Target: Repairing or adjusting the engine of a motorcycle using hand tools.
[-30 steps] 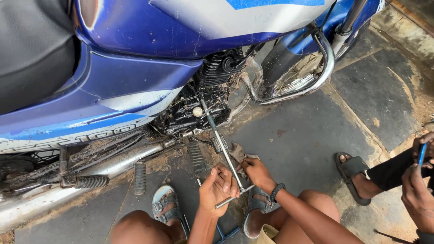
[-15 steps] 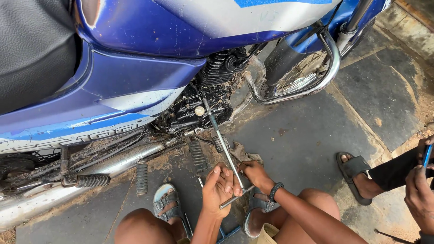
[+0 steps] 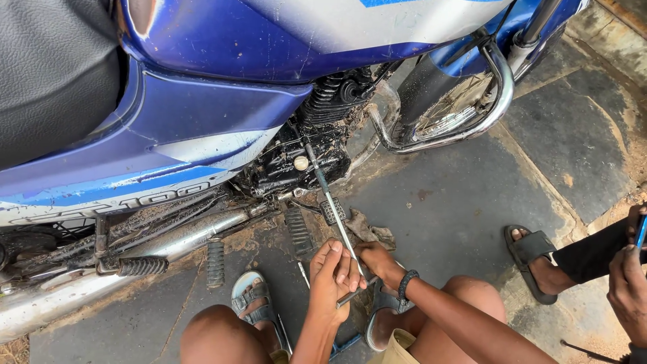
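Wrench seated on the engine, we are gripping its crossbar with left hand and right hand; the fastener looks not yet out.

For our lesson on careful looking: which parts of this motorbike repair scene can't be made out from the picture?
Head view only:
- Far tip of the long T-handled wrench: lost among the dark, greasy engine.
- Left hand and right hand: fingers overlap on the handle, so each grip is unclear.
- Bystander's hand: cut off by the right edge.
- Front wheel: mostly behind the chrome guard.
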